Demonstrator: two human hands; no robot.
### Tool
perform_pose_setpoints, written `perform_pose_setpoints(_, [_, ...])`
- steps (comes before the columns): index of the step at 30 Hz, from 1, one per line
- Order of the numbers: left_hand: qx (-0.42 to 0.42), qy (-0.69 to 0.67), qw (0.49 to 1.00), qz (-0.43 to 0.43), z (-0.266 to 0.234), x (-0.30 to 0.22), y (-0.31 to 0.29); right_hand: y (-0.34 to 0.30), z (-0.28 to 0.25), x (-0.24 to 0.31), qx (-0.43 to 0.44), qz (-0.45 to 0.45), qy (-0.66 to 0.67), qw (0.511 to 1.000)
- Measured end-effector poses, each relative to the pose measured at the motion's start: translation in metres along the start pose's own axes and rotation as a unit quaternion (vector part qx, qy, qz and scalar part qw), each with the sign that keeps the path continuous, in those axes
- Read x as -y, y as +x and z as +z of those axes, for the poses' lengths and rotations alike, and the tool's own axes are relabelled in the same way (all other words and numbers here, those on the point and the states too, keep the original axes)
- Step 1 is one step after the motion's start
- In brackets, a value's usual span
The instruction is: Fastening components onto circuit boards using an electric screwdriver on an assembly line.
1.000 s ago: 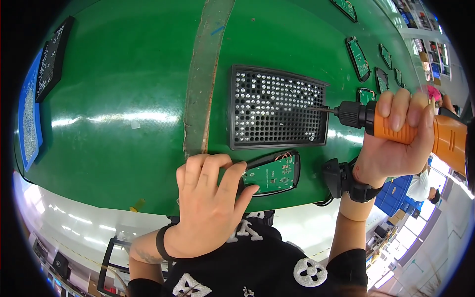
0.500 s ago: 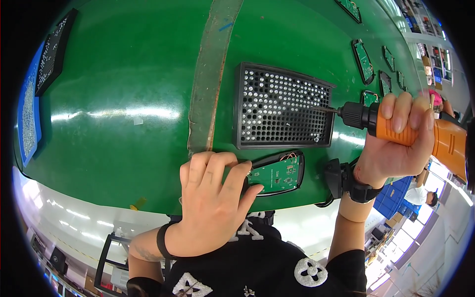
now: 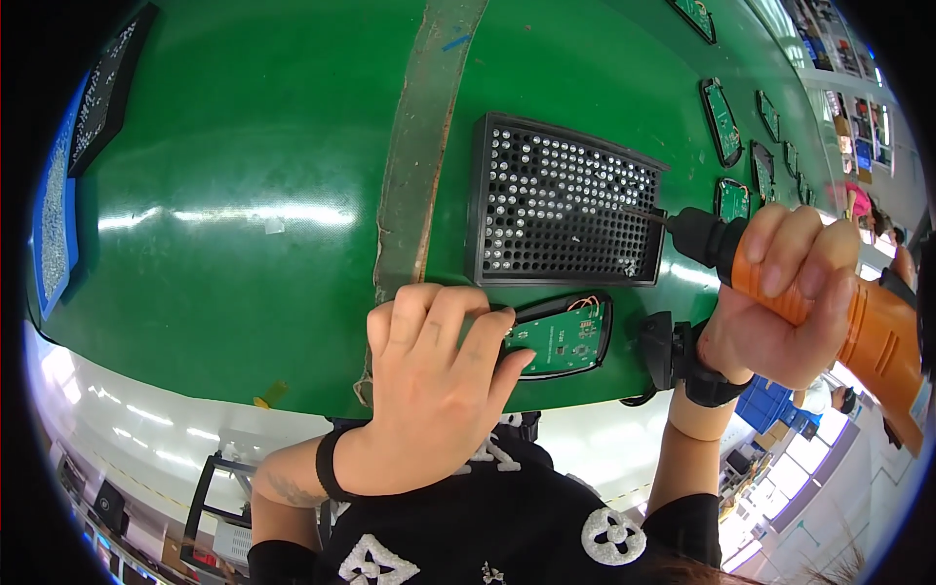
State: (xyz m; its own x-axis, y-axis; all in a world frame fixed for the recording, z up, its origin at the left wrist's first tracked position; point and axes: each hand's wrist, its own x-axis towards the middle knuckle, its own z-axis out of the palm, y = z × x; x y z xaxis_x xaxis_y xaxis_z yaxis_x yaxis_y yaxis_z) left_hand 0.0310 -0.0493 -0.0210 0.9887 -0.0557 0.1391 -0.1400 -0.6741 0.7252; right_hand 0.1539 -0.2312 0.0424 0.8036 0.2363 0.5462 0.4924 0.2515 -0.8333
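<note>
At lower centre, the left hand (image 3: 434, 375) lies flat, pinning a black-cased green circuit board (image 3: 558, 336). The right hand (image 3: 780, 292) grips an orange electric screwdriver (image 3: 829, 292), tip over the black perforated screw tray (image 3: 561, 200).

Orange screwdriver (image 3: 829, 292), black perforated tray (image 3: 561, 200), green table (image 3: 244, 195).

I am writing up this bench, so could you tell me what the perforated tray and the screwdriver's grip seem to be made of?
The perforated tray looks like matt black moulded plastic: an even grid of holes, no glare, though coated metal cannot be ruled out. The screwdriver in the right hand has a smooth orange body, probably plastic, with a soft sheen and a black nose.
</note>
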Motion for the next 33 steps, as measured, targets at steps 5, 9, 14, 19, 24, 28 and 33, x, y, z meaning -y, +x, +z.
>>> perform_pose_setpoints(5, [-0.007, -0.005, 1.000, 0.017, -0.001, 0.004, 0.000, 0.007, 0.013, 0.011, 0.092, 0.055, -0.090, 0.990])
perform_pose_setpoints(9, [-0.015, -0.016, 1.000, 0.016, 0.000, 0.006, -0.002, 0.004, 0.016, 0.013, 0.021, 0.011, -0.025, 0.999])
perform_pose_setpoints(14, [-0.022, -0.034, 0.999, 0.028, 0.001, 0.002, 0.004, -0.010, 0.008, 0.040, -0.012, -0.023, 0.025, 0.999])
perform_pose_setpoints(19, [-0.031, -0.032, 0.999, 0.017, 0.000, 0.006, -0.001, -0.049, 0.037, 0.040, 0.051, -0.072, 0.043, 0.995])
perform_pose_setpoints(24, [-0.032, -0.031, 0.999, 0.018, -0.001, 0.005, -0.002, -0.057, 0.067, 0.024, 0.035, -0.159, 0.034, 0.986])
perform_pose_setpoints(28, [-0.032, -0.030, 0.999, 0.015, 0.000, 0.004, -0.001, -0.059, 0.061, 0.020, 0.091, -0.162, 0.050, 0.981])
perform_pose_setpoints(33, [-0.036, -0.032, 0.999, 0.015, -0.001, 0.004, -0.002, -0.060, 0.063, 0.024, 0.091, -0.109, 0.041, 0.989])
